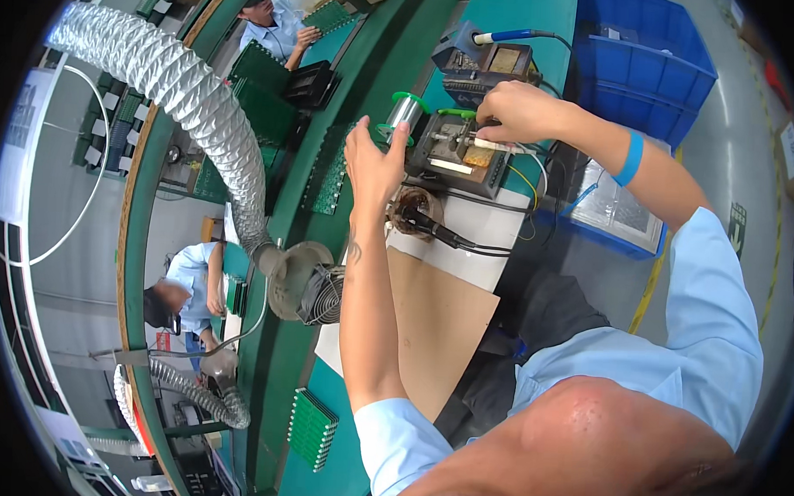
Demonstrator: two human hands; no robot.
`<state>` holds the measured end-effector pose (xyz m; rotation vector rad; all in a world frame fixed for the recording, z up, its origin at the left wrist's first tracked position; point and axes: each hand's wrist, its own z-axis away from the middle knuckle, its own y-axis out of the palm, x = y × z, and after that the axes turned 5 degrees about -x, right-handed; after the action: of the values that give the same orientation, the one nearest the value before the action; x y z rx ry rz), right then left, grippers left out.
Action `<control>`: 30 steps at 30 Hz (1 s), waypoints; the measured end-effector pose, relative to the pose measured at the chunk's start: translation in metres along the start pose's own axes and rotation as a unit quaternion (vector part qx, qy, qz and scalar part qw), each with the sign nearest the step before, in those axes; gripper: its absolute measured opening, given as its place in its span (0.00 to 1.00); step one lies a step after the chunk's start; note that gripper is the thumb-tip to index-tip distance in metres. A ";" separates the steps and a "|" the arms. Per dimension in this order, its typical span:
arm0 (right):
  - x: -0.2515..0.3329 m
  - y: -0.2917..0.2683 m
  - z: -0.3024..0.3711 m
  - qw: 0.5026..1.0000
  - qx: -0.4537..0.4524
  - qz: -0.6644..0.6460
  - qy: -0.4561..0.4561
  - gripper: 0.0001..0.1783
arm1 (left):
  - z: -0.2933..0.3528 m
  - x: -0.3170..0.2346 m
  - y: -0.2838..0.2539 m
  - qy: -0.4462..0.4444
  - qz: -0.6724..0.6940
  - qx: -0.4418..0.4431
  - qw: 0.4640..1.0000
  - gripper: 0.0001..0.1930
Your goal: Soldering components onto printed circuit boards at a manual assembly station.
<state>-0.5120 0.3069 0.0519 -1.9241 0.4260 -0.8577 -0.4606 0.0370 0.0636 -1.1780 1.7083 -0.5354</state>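
Note:
My left hand [375, 164] is at a spool of solder wire [407, 115] with green end flanges. Its thumb and fingers reach around the near flange, partly covering it. My right hand [517, 114] is closed at a white-handled soldering iron [512, 148], whose metal front lies over an iron stand [453, 158]. The curled fingers hide part of the iron. A yellowish sponge [479, 155] sits in that stand, beneath the iron. Beyond my right hand, a second iron with a blue handle [502, 36] rests in a holder above a dark stand [489, 74].
A brown pot [413, 210] with a black-handled tool stands nearer me, beside a brown board [430, 310]. Green circuit boards [312, 429] lie lower left. A silver duct [201, 101] ends at a hood [293, 279]. Blue bins [644, 60] stand right; two people work across the bench.

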 end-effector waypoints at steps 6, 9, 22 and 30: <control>0.001 -0.001 -0.005 1.000 0.014 0.006 -0.006 0.12 | -0.039 0.005 0.018 -0.052 -0.003 0.028 0.998 0.40; 0.000 -0.001 -0.006 1.000 0.018 0.008 -0.002 0.12 | -0.049 0.003 0.022 -0.057 -0.003 0.053 0.997 0.39; 0.005 -0.005 -0.010 0.995 0.020 0.084 -0.044 0.13 | -0.051 -0.004 0.023 -0.084 -0.005 0.162 0.983 0.29; 0.001 -0.003 -0.009 0.996 0.013 0.079 -0.049 0.13 | -0.051 -0.005 0.025 -0.083 -0.004 0.156 0.984 0.28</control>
<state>-0.5182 0.3022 0.0574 -1.8722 0.4968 -0.6603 -0.5165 0.0447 0.0696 -0.9761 1.4193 -0.6638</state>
